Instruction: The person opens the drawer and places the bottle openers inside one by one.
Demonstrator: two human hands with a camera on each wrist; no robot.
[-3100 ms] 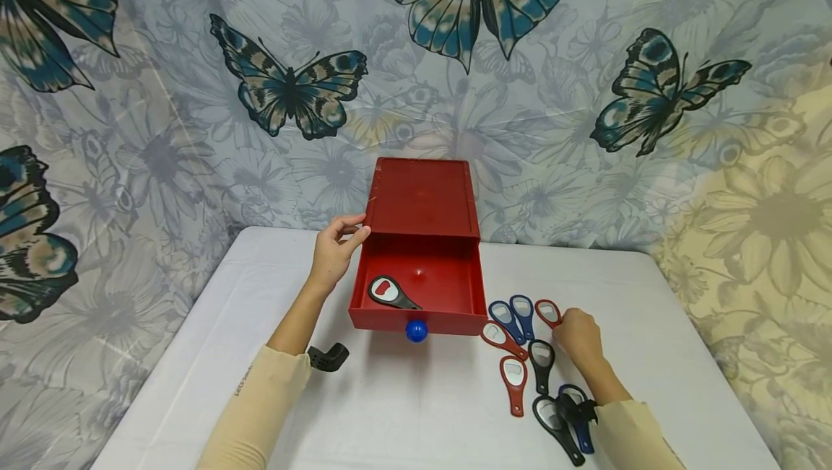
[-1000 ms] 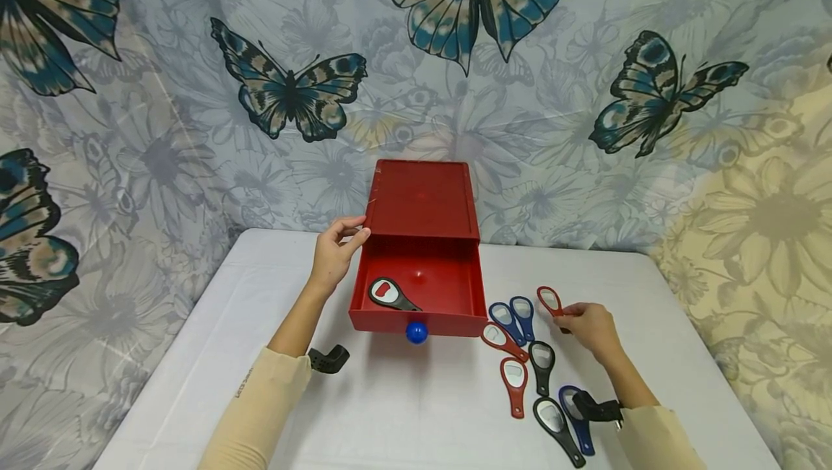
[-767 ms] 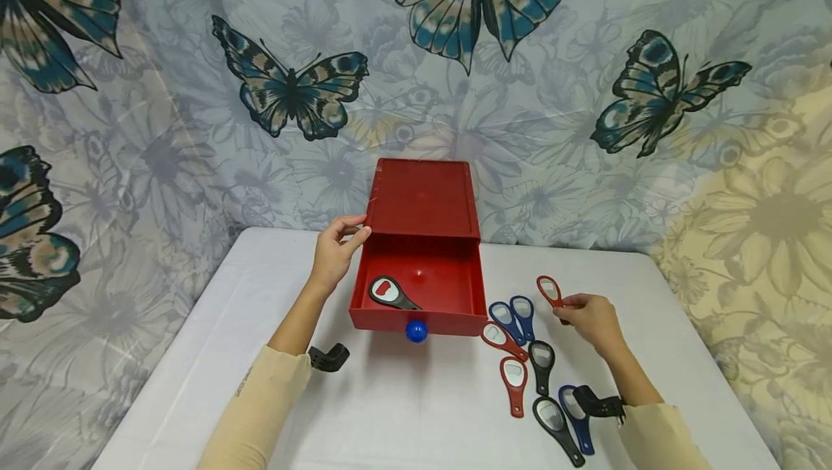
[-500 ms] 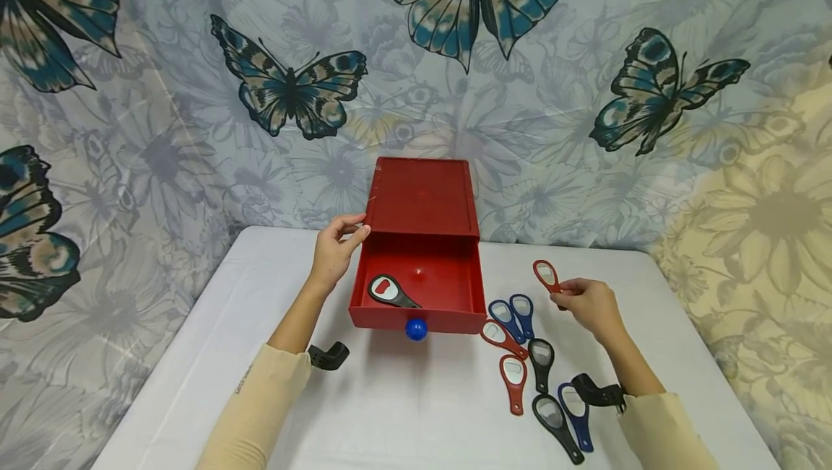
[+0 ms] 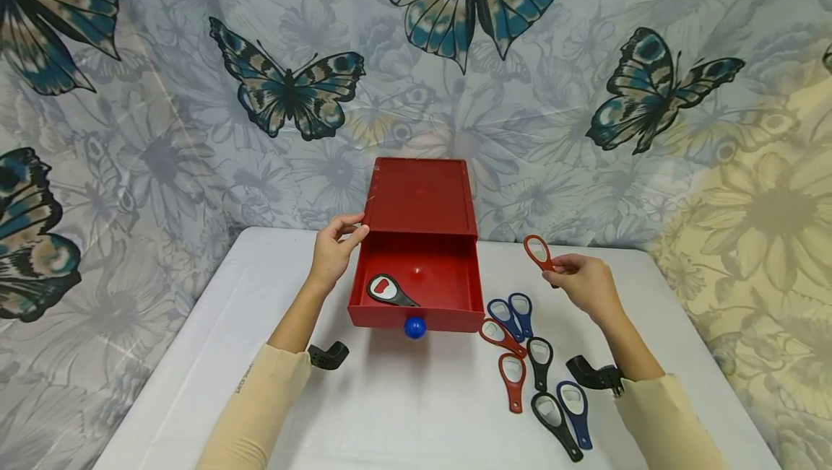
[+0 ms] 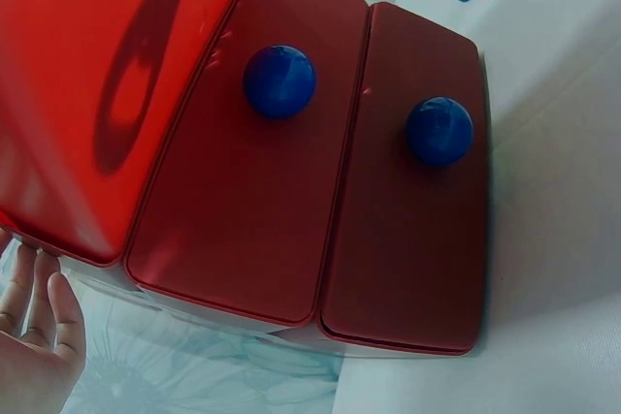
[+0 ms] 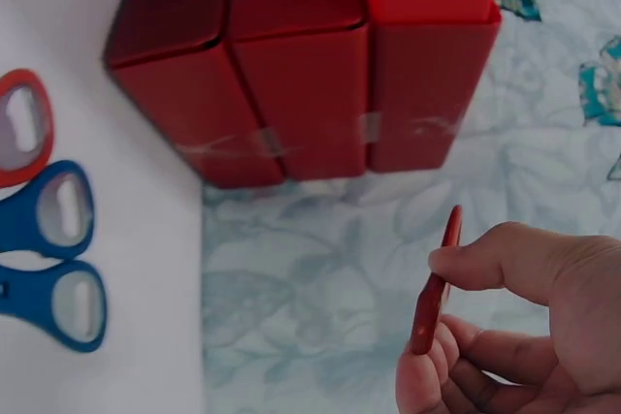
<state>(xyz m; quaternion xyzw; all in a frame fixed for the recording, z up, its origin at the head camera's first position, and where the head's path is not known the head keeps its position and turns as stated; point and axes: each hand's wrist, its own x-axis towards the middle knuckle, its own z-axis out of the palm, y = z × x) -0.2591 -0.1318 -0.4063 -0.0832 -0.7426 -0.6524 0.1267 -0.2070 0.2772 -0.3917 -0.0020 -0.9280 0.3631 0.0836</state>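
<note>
My right hand (image 5: 588, 284) pinches a red magnifying glass (image 5: 536, 249) by its handle, raised right of the red drawer unit (image 5: 422, 196). In the right wrist view, thumb and fingers hold this magnifying glass (image 7: 443, 283) nearly edge-on. My left hand (image 5: 333, 253) touches the unit's left side with nearly straight fingers, near the pulled-out top drawer (image 5: 448, 320); the left wrist view shows those fingers (image 6: 41, 302) against its side. A black magnifying glass (image 5: 404, 299) lies in the drawer's front left, its outline showing through the drawer bottom in the left wrist view.
Right of the unit, blue magnifying glasses (image 5: 522, 307), red ones (image 5: 513, 390) and black ones (image 5: 562, 435) lie on the white tablecloth (image 5: 403, 412). Blue knobs (image 6: 279, 81) stick out from the drawer fronts. A butterfly-printed cloth (image 5: 520, 131) hangs behind.
My right hand has lifted the red magnifying glass from beside the others, moving it up and away toward the table's back. The left hand stays at the drawer unit's side.
</note>
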